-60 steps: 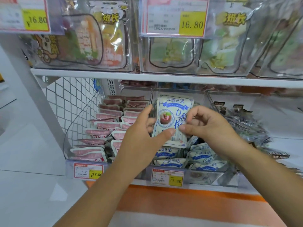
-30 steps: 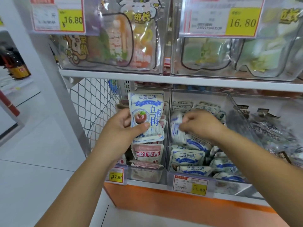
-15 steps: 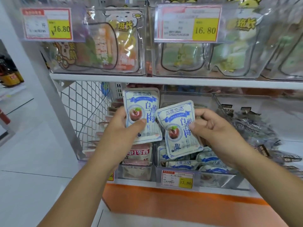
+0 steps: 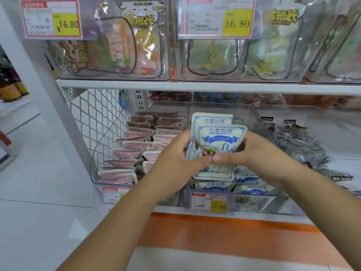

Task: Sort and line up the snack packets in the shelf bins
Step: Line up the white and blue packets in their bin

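Note:
Two white-and-blue plum snack packets (image 4: 216,137) are stacked one in front of the other, upright, above the middle clear bin (image 4: 259,204). My left hand (image 4: 175,159) grips their left edge, thumb across the front. My right hand (image 4: 254,153) holds the right edge, thumb meeting the left thumb at the packets' middle. More packets of the same kind (image 4: 248,178) lie loose in the bin below. The left bin holds rows of pink packets (image 4: 136,145).
A right-hand bin holds dark silvery packets (image 4: 298,145). Price tags (image 4: 210,202) clip to the bin fronts. The upper shelf (image 4: 195,86) carries clear boxes of large bags (image 4: 117,44). A wire mesh panel (image 4: 101,122) closes the shelf's left end; white floor lies left.
My right hand lifted a second packet from the middle bin and brought it in front of the one in my left hand. Both hands now hold the pair together over the middle bin.

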The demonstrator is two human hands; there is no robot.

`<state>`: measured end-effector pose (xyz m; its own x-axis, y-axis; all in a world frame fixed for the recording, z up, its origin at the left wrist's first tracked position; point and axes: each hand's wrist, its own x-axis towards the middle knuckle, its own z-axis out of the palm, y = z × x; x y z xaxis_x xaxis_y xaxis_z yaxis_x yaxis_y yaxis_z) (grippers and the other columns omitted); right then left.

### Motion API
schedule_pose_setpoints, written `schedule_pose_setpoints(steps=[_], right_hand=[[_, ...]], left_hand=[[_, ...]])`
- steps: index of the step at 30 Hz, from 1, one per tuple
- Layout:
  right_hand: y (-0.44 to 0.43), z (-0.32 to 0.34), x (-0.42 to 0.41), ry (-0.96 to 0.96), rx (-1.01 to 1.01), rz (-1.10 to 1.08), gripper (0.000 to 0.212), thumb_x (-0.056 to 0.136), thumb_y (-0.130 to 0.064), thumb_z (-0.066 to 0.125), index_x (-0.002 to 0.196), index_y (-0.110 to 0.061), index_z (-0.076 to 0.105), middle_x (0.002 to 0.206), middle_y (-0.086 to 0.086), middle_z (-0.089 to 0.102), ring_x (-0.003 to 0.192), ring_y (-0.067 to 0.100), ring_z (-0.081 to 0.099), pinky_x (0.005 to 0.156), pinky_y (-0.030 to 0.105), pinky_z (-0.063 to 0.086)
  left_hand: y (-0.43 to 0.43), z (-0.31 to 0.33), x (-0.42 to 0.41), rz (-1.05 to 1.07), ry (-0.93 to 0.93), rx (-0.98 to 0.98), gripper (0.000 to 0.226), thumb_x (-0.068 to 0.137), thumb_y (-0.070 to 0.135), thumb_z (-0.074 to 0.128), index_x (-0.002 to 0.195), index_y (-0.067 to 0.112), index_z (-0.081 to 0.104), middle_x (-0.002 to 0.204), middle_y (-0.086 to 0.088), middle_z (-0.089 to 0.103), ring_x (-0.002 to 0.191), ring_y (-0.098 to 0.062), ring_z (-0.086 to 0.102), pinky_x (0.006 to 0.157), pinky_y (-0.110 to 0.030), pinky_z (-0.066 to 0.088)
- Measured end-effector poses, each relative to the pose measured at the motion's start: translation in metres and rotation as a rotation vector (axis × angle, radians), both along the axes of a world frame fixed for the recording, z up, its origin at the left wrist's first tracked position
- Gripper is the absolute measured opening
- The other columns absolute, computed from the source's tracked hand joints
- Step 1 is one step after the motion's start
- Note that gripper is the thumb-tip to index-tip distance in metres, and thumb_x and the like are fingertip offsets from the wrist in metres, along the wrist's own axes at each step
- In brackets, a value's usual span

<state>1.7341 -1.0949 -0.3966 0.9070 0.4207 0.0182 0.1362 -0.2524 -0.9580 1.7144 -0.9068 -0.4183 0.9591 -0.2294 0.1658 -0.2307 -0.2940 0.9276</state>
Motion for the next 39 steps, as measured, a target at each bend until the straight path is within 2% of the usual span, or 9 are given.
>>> schedule_pose_setpoints(steps=[4,10,15,19,26,30,32,35,39], right_hand=[[-0.006,0.002,-0.002,-0.118,-0.057,-0.052,0.056,0.062,-0.021,0.082,0.11,-0.038,0.059,0.101,-0.023,0.071,0.095,-0.003,0.067,0.074,0.008,0.05],[-0.013,0.001,0.004,-0.207,-0.138,-0.17,0.054,0.056,-0.036,0.08,0.105,-0.043,0.059,0.102,-0.03,0.068,0.097,-0.01,0.063,0.085,0.016,0.047],[-0.027,-0.005,0.003,-0.137,-0.293,-0.142,0.061,0.055,-0.04,0.081,0.11,-0.045,0.056,0.1,-0.03,0.068,0.092,-0.011,0.064,0.08,0.017,0.048],[-0.024,-0.02,0.001,-0.155,-0.39,-0.154,0.057,0.059,-0.039,0.084,0.107,-0.041,0.054,0.097,-0.023,0.07,0.086,-0.011,0.063,0.075,0.012,0.052],[-0.035,-0.012,0.002,-0.094,-0.339,-0.024,0.068,0.053,-0.054,0.08,0.116,-0.052,0.053,0.109,-0.01,0.066,0.101,0.007,0.064,0.088,0.037,0.055],[-0.027,-0.016,0.002,-0.223,-0.456,-0.041,0.033,0.07,-0.042,0.077,0.096,-0.04,0.057,0.087,-0.025,0.064,0.07,-0.005,0.059,0.063,0.012,0.046],[-0.018,-0.022,0.006,-0.266,-0.51,-0.061,0.029,0.072,-0.044,0.076,0.089,-0.037,0.054,0.079,-0.022,0.062,0.06,0.004,0.054,0.055,0.018,0.041],[-0.009,-0.028,0.012,-0.293,-0.628,-0.058,0.036,0.072,-0.051,0.075,0.095,-0.039,0.05,0.078,-0.01,0.063,0.066,0.013,0.056,0.058,0.025,0.043],[-0.01,-0.022,0.011,-0.266,-0.675,0.018,0.043,0.075,-0.051,0.074,0.111,-0.047,0.049,0.092,-0.02,0.067,0.075,0.0,0.061,0.071,0.026,0.052]], left_hand=[[0.001,-0.002,0.004,-0.005,-0.082,0.109,0.055,0.082,0.037,0.074,0.13,0.043,0.047,0.122,0.028,0.06,0.114,0.005,0.055,0.097,-0.035,0.049],[0.008,-0.003,0.004,0.069,-0.121,0.134,0.07,0.08,0.028,0.076,0.138,0.041,0.039,0.13,0.025,0.05,0.113,0.009,0.052,0.092,-0.017,0.048],[0.02,-0.017,0.003,0.039,-0.453,0.707,0.04,0.077,0.053,0.069,0.112,0.033,0.062,0.109,0.023,0.056,0.106,0.006,0.04,0.09,-0.005,0.024],[0.02,-0.035,0.003,-0.055,-0.586,0.86,0.042,0.079,0.067,0.051,0.097,0.037,0.074,0.102,0.022,0.067,0.112,-0.006,0.048,0.097,-0.024,0.028],[0.018,-0.045,0.001,-0.062,-0.649,0.777,0.028,0.085,0.052,0.052,0.085,0.036,0.076,0.094,0.019,0.067,0.103,-0.007,0.053,0.091,-0.031,0.033],[0.02,-0.048,0.002,-0.042,-0.654,0.733,0.025,0.084,0.049,0.056,0.083,0.033,0.075,0.094,0.018,0.066,0.102,-0.006,0.055,0.092,-0.03,0.037],[0.02,-0.047,0.002,-0.013,-0.64,0.693,0.023,0.082,0.052,0.06,0.08,0.032,0.072,0.092,0.019,0.064,0.099,-0.006,0.055,0.091,-0.031,0.039],[0.018,-0.041,0.001,0.077,-0.621,0.637,0.027,0.077,0.055,0.063,0.082,0.028,0.062,0.089,0.017,0.058,0.093,-0.008,0.051,0.085,-0.025,0.039],[0.017,-0.036,0.0,0.202,-0.573,0.644,0.037,0.073,0.052,0.068,0.097,0.028,0.053,0.097,0.017,0.048,0.095,-0.005,0.039,0.083,-0.013,0.028]])
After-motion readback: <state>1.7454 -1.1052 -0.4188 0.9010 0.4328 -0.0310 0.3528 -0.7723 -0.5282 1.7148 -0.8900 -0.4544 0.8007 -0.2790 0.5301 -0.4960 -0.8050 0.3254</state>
